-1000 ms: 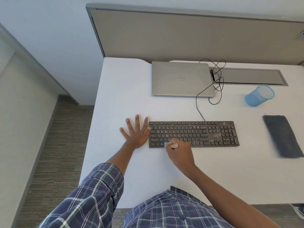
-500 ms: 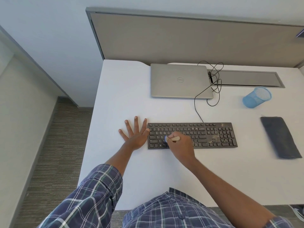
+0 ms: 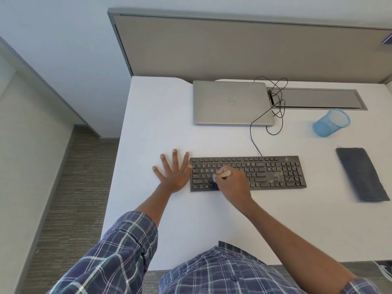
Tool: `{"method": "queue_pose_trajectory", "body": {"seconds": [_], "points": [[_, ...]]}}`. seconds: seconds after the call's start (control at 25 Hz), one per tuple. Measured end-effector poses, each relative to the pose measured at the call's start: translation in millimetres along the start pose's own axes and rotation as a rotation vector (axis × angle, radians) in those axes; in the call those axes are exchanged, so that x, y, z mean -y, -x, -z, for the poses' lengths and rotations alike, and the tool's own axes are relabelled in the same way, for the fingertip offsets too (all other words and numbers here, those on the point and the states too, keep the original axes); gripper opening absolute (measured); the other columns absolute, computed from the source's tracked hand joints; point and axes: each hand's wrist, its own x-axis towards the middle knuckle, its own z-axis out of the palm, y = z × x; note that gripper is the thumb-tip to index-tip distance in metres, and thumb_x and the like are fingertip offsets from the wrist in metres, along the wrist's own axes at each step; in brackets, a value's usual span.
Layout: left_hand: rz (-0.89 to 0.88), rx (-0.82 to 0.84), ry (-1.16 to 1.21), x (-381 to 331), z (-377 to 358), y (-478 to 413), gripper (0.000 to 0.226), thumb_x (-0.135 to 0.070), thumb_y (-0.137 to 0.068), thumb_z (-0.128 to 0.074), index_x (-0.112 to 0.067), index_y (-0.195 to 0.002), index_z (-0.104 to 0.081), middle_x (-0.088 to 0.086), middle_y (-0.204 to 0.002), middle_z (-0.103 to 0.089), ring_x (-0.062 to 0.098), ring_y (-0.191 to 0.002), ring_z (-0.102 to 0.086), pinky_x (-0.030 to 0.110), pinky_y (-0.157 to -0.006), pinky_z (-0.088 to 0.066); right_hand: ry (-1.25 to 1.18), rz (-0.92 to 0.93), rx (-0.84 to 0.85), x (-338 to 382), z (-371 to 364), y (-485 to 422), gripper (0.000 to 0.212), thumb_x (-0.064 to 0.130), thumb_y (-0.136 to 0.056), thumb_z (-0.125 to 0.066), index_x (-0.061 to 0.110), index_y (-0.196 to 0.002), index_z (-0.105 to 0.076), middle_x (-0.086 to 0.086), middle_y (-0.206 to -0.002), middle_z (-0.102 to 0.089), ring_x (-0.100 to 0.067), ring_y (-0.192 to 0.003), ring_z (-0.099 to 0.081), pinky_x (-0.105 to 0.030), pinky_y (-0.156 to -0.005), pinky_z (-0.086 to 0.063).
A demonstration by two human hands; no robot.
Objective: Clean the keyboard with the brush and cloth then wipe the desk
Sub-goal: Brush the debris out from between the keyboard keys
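A black keyboard [image 3: 275, 172] lies across the middle of a white table [image 3: 169, 124], pale debris speckling its right half. The right grip [image 3: 232, 185] clasps a small brush [image 3: 221, 175], its tip on the left-hand keys. The left grip [image 3: 172, 177] lies flat, fingers spread, against the keyboard's left end. A dark folded cloth [image 3: 360, 172] rests well to the right.

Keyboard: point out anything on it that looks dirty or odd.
Pale dusty debris speckles the keyboard's right side, around the arrow keys and number pad, and its top right corner. The brush in the right hand is on the left half. Nothing looks broken.
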Motion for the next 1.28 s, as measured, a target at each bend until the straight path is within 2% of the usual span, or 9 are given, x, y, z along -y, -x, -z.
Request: {"method": "queue_pose_trajectory", "body": {"seconds": [0.2,0.36,0.44,0.56,0.76,0.88,0.96,1.12,1.28], "points": [[-0.006,0.001,0.002,1,0,0,0.059,-0.064,-0.108,-0.010,-0.064,-0.161,0.016,-0.020,-0.170,0.039,0.031,-0.152,0.047,0.074,-0.115,0.028,0.045,-0.013,0.062,-18,-3,21,0.020,0.028,-0.094,-0.074,0.023,-0.075,-0.069,0.012,-0.065,-0.069,-0.014,-0.057,-0.060,-0.034,-0.055,-0.052],[-0.005,0.006,-0.002,0,1,0,0.060,-0.067,-0.108,-0.011,-0.063,-0.162,0.015,-0.018,-0.171,0.039,0.032,-0.153,0.046,0.076,-0.116,0.025,-0.014,-0.033,0.153,-14,9,23,0.013,0.024,-0.088,-0.079,0.023,-0.077,-0.075,0.009,-0.065,-0.072,-0.017,-0.062,-0.070,-0.034,-0.057,-0.057],[0.004,0.019,-0.012,-1,3,1,0.066,-0.076,-0.104,-0.015,-0.063,-0.162,0.016,-0.016,-0.170,0.040,0.034,-0.153,0.046,0.077,-0.116,0.024,-0.146,0.059,0.136,-4,12,16,0.011,0.024,-0.088,-0.085,0.024,-0.079,-0.079,0.014,-0.072,-0.075,-0.009,-0.066,-0.067,-0.024,-0.060,-0.050],[-0.010,0.069,-0.092,-2,8,4,0.095,-0.097,-0.089,-0.027,-0.061,-0.158,0.026,-0.014,-0.161,0.052,0.038,-0.147,0.052,0.077,-0.112,0.026,-0.125,0.262,0.132,8,9,2,0.014,0.010,-0.090,-0.082,0.023,-0.085,-0.085,0.014,-0.081,-0.078,-0.006,-0.075,-0.069,-0.021,-0.063,-0.047],[-0.014,0.088,-0.144,-1,8,4,0.113,-0.100,-0.082,-0.040,-0.056,-0.160,0.029,-0.010,-0.161,0.055,0.042,-0.145,0.053,0.081,-0.113,0.022,0.076,0.125,0.140,-17,22,-11,0.036,0.014,-0.092,-0.078,0.044,-0.074,-0.077,0.021,-0.085,-0.077,-0.009,-0.059,-0.060,-0.032,-0.055,-0.046],[-0.017,0.089,-0.142,-1,7,2,0.113,-0.099,-0.082,-0.040,-0.056,-0.160,0.028,-0.010,-0.161,0.055,0.042,-0.144,0.054,0.082,-0.112,0.023,0.119,0.101,0.079,-33,41,-10,0.026,0.014,-0.092,-0.079,0.036,-0.078,-0.078,0.021,-0.078,-0.074,-0.011,-0.052,-0.053,-0.028,-0.050,-0.040],[-0.017,0.096,-0.145,-1,7,2,0.113,-0.099,-0.082,-0.040,-0.056,-0.160,0.029,-0.010,-0.160,0.055,0.043,-0.144,0.054,0.081,-0.111,0.024,0.179,0.054,0.035,-29,50,-10,0.015,0.026,-0.091,-0.081,0.030,-0.078,-0.075,0.015,-0.072,-0.072,-0.014,-0.057,-0.059,-0.026,-0.051,-0.040],[-0.009,0.097,-0.150,-2,8,2,0.112,-0.099,-0.082,-0.040,-0.056,-0.159,0.029,-0.010,-0.160,0.056,0.042,-0.144,0.054,0.081,-0.111,0.024,-0.056,-0.022,0.001,-5,37,-11,0.011,0.031,-0.086,-0.084,0.026,-0.081,-0.076,0.005,-0.066,-0.075,-0.022,-0.064,-0.075,-0.034,-0.057,-0.057],[-0.007,0.098,-0.151,-3,8,3,0.113,-0.100,-0.081,-0.040,-0.056,-0.159,0.030,-0.011,-0.159,0.056,0.041,-0.144,0.054,0.081,-0.112,0.024,-0.014,-0.006,-0.021,1,14,-5,0.012,0.032,-0.090,-0.080,0.028,-0.081,-0.075,0.014,-0.057,-0.067,-0.003,-0.050,-0.061,-0.023,-0.050,-0.048]]}}
